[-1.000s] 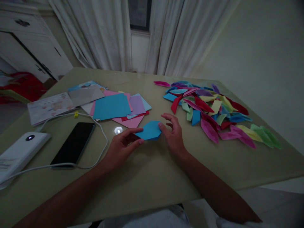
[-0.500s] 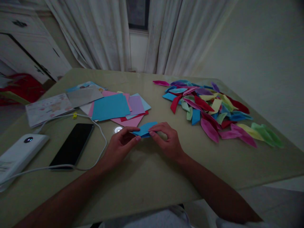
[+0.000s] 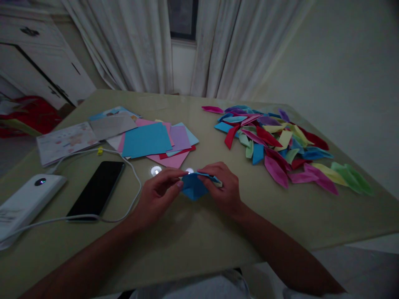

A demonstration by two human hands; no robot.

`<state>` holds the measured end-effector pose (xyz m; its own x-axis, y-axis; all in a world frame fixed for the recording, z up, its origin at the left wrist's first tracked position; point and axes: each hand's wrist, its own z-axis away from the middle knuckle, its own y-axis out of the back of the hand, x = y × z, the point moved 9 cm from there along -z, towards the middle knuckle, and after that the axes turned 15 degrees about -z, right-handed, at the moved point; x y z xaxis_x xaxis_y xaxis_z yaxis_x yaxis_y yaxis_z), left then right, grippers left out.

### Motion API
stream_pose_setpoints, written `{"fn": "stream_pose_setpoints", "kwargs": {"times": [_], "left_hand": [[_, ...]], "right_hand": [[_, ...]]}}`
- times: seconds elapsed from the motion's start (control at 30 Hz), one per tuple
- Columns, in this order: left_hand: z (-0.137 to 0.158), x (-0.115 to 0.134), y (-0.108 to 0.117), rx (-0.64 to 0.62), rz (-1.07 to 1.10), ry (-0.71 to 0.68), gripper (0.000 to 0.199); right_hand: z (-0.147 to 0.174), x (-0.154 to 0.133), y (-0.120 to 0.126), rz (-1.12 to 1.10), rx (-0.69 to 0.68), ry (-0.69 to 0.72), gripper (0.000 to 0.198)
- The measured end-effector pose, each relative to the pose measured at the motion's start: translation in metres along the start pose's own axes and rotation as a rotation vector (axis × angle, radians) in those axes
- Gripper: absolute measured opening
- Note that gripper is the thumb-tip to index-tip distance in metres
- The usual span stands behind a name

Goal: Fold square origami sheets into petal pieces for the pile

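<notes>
The held paper (image 3: 194, 189) is coloured blue; red, pink, purple, yellow, green and blue are mixed across the folded pieces (image 3: 268, 137); the white card (image 3: 67, 141) is printed with pinkish motifs.

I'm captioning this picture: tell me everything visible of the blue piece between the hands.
The blue piece, held over the table, looks like matte folded paper, its upper edge bowed, its lower part tapering to a point. The left hand pinches its left end; the right hand grips its right side, hiding part of it.
</notes>
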<state>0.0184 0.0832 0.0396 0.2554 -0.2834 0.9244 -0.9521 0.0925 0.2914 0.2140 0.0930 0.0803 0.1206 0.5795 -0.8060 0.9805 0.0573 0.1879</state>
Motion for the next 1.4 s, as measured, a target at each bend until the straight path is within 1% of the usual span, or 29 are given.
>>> {"fn": "stream_pose_setpoints", "kwargs": {"times": [0.03,0.1,0.17,0.2,0.27,0.33,0.37,0.47,0.5,0.57,0.63,0.67,0.7,0.9,0.97,1.1,1.23,1.33,1.4], "left_hand": [[0.001,0.001,-0.002,-0.02,0.004,-0.019,0.025],[0.003,0.005,-0.003,-0.044,0.0,-0.084,0.04],[0.007,0.014,-0.003,-0.044,-0.063,-0.196,0.06],[0.009,0.02,-0.004,-0.045,-0.119,-0.257,0.067],[0.013,0.031,-0.006,-0.05,-0.245,-0.361,0.067],[0.016,0.037,-0.009,-0.048,-0.33,-0.408,0.06],[0.016,0.037,-0.009,-0.038,-0.34,-0.41,0.06],[0.015,0.036,-0.008,-0.012,-0.32,-0.396,0.072],[0.015,0.035,-0.008,-0.015,-0.322,-0.4,0.071],[0.015,0.035,-0.01,-0.03,-0.339,-0.414,0.056],[0.014,0.032,-0.008,-0.036,-0.326,-0.386,0.035],[0.013,0.03,-0.007,-0.037,-0.298,-0.357,0.027],[0.012,0.027,-0.006,-0.038,-0.258,-0.321,0.023],[0.002,0.012,-0.001,-0.014,0.101,-0.09,0.017],[-0.001,0.01,-0.002,-0.013,0.157,-0.034,0.017],[-0.002,0.008,-0.003,-0.025,0.212,0.025,0.019],[-0.002,0.003,-0.003,-0.024,0.188,0.076,0.025],[-0.004,0.001,0.001,0.008,0.163,0.081,0.029],[-0.005,-0.001,0.0,0.007,0.168,0.086,0.031]], "right_hand": [[0.0,0.0,0.001,-0.013,0.006,-0.007,0.008],[0.0,-0.001,0.004,-0.041,0.042,-0.032,0.008],[0.0,0.0,0.008,-0.071,0.087,-0.074,0.006],[0.001,0.001,0.009,-0.092,0.1,-0.096,0.006],[0.002,0.002,0.008,-0.147,0.089,-0.132,0.006],[0.002,0.003,0.004,-0.193,0.046,-0.162,0.009],[0.002,0.004,0.002,-0.203,0.024,-0.173,0.01],[0.002,0.004,-0.002,-0.192,-0.021,-0.184,0.012],[0.002,0.004,-0.004,-0.188,-0.035,-0.182,0.012],[0.001,0.005,-0.007,-0.192,-0.063,-0.184,0.011],[0.001,0.008,-0.009,-0.198,-0.081,-0.211,0.012],[0.001,0.01,-0.01,-0.199,-0.085,-0.234,0.012],[0.002,0.013,-0.01,-0.202,-0.085,-0.259,0.013],[0.003,0.023,-0.009,-0.254,-0.06,-0.375,0.016],[0.002,0.025,-0.009,-0.269,-0.055,-0.387,0.016],[0.002,0.028,-0.01,-0.287,-0.054,-0.394,0.014],[0.003,0.027,-0.015,-0.303,-0.106,-0.406,0.015],[0.004,0.024,-0.018,-0.323,-0.147,-0.398,0.016],[0.004,0.024,-0.02,-0.344,-0.157,-0.393,0.017]]}}
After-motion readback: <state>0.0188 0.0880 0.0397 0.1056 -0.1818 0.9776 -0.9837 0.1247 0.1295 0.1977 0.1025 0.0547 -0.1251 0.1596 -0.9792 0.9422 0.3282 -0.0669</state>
